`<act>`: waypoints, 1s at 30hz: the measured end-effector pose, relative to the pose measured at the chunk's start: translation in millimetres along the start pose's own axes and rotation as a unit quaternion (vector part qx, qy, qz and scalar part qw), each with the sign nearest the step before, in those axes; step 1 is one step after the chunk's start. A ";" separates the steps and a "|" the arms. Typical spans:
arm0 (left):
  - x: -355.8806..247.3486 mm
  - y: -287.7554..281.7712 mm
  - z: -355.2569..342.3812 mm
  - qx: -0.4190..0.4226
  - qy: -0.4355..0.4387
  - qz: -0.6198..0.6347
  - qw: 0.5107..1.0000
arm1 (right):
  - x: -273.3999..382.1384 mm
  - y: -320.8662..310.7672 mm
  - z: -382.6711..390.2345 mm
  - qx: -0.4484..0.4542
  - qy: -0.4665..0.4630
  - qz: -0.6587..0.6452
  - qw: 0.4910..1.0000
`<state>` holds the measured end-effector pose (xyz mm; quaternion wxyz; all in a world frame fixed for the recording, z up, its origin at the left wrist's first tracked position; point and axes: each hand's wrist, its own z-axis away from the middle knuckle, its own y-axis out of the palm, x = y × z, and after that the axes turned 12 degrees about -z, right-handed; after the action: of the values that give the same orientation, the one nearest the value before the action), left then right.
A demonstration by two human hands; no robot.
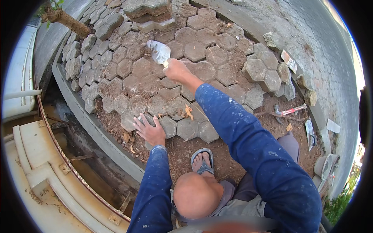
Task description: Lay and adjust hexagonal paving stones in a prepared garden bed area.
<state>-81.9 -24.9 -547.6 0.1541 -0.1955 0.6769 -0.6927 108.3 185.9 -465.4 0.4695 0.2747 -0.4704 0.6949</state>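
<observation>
My right hand is closed round the handle of a trowel, arm stretched forward. The trowel's pale metal blade points away to the left, low over the hexagonal paving blocks, with a little dark soil by its tip. I cannot tell whether the blade touches them. Nearer to me, my left hand lies flat with fingers spread on the near edge of the laid pavers. Loose soil covers many of the blocks in the middle.
Stacked pavers stand at the far side, more at the right. A hammer with a red handle lies on bare soil. Beyond it are a flat metal tool and buckets. A concrete curb and a tree trunk border the left.
</observation>
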 end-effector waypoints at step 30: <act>0.3 7.0 -1.8 -0.014 0.016 -0.010 1.000 | -131.6 -153.1 109.1 -0.166 0.056 0.001 0.985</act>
<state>-83.4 -23.7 -554.5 0.1337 -0.1929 0.6871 -0.6876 294.9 52.4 -468.8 0.5336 0.1533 -0.5528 0.6215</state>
